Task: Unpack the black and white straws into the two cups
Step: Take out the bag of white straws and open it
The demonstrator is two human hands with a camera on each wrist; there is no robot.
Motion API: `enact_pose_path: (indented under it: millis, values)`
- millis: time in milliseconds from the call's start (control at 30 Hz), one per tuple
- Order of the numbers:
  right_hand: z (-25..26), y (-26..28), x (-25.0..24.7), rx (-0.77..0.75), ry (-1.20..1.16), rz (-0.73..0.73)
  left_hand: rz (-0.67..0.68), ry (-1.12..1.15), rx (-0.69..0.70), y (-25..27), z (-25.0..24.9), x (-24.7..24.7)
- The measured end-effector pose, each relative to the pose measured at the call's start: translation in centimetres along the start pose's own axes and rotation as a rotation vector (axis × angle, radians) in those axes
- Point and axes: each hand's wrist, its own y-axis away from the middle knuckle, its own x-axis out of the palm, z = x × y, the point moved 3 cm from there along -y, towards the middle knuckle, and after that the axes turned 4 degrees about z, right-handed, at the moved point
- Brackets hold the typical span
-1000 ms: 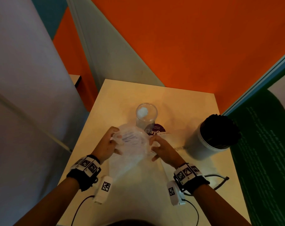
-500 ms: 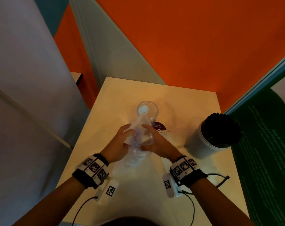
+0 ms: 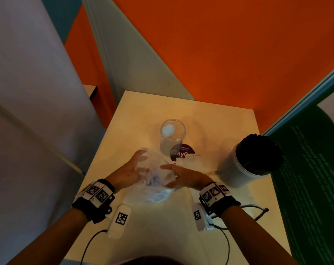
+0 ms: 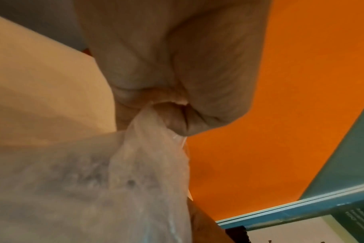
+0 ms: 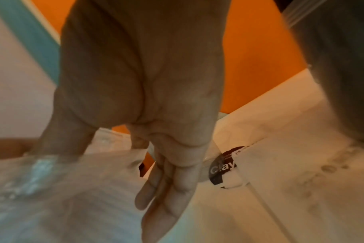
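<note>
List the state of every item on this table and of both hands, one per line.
Clear cup: upright, a few white straws inside.
White cup: upright, packed with black straws.
Plastic bag: crumpled, held between both hands.
Left hand: pinches a bunch of the bag.
Right hand: fingers straight, pressed against the bag.
Round sticker: flat on the table, partly covered.

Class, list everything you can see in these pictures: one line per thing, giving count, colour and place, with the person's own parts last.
Table: one, cream, under everything.
Plastic bag: one, clear, between the hands.
Clear cup: one, transparent, white straws inside, behind the bag.
White cup: one, packed with black straws, right side.
Sticker: one, dark, round, beside the clear cup.
Wall: orange, behind the table.
Wrist bands: two, black and white.
Left hand: pinches the bag.
Right hand: fingers straight against the bag.
</note>
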Motion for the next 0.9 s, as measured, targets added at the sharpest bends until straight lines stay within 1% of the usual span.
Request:
enact_pose_path:
  millis: [67, 133, 200, 233, 267, 333, 400, 433, 500, 533, 567, 600, 633, 700, 733, 767, 800, 833, 900]
  values:
    - [0.2, -0.7, 0.1, -0.033, -0.036, 0.045, -0.055, 0.102, 0.064, 0.1, -0.3, -0.2]
    - [0.7, -1.5, 0.0, -0.098, -0.146, 0.08, -0.08, 0.13, 0.149, 0.1, -0.9, -1.0]
    - [1.1, -2.4, 0.2, -0.133, -0.239, 0.114, -0.089, 0.115, 0.187, 0.2, -1.4, -1.9]
    - [1.1, -2.9, 0.2, -0.129, -0.23, 0.117, -0.105, 0.082, 0.174, 0.2, -1.2, -2.2]
    - [1.1, -3.5, 0.2, -0.115, -0.167, 0.111, -0.125, 0.035, 0.141, 0.0, -0.7, -2.3]
    - [1.4, -4.2, -0.4, -0.074, 0.075, 0.08, -0.145, -0.059, 0.048, -0.6, 1.1, -2.3]
    - [2.2, -4.5, -2.0, -0.101, 0.316, -0.032, -0.127, -0.093, -0.012, -1.5, 3.5, -2.1]
    - [2.9, -4.5, -2.9, -0.161, 0.378, -0.139, -0.109, -0.088, -0.032, -2.0, 4.6, -2.0]
    - [4.6, -4.2, -5.0, -0.309, 0.38, -0.445, -0.072, -0.068, -0.067, -2.8, 6.1, -1.7]
    - [5.2, -4.0, -6.1, -0.34, 0.411, -0.599, -0.054, -0.068, -0.085, -3.2, 6.7, -1.4]
    - [5.5, -4.0, -7.1, -0.328, 0.49, -0.707, -0.036, -0.078, -0.104, -3.6, 7.2, -1.1]
    - [5.6, -4.1, -7.9, -0.27, 0.594, -0.742, -0.021, -0.098, -0.125, -3.8, 7.7, -0.7]
    - [5.4, -4.3, -8.4, -0.181, 0.667, -0.723, -0.008, -0.129, -0.144, -3.9, 8.1, -0.4]
    - [4.6, -4.6, -9.1, -0.007, 0.705, -0.647, 0.009, -0.188, -0.156, -3.9, 8.9, 0.0]
    - [4.4, -4.5, -9.2, 0.03, 0.732, -0.631, 0.014, -0.198, -0.153, -3.8, 9.3, 0.3]
    - [4.4, -4.4, -9.1, 0.026, 0.771, -0.634, 0.014, -0.194, -0.145, -3.6, 9.6, 0.4]
    - [4.4, -4.1, -8.9, -0.009, 0.786, -0.646, 0.014, -0.186, -0.141, -3.4, 9.8, 0.5]
    - [4.6, -3.7, -8.5, -0.054, 0.773, -0.659, 0.015, -0.18, -0.141, -3.3, 10.0, 0.6]
    - [4.5, -2.7, -7.5, -0.087, 0.758, -0.639, 0.026, -0.176, -0.148, -3.1, 10.4, 0.7]
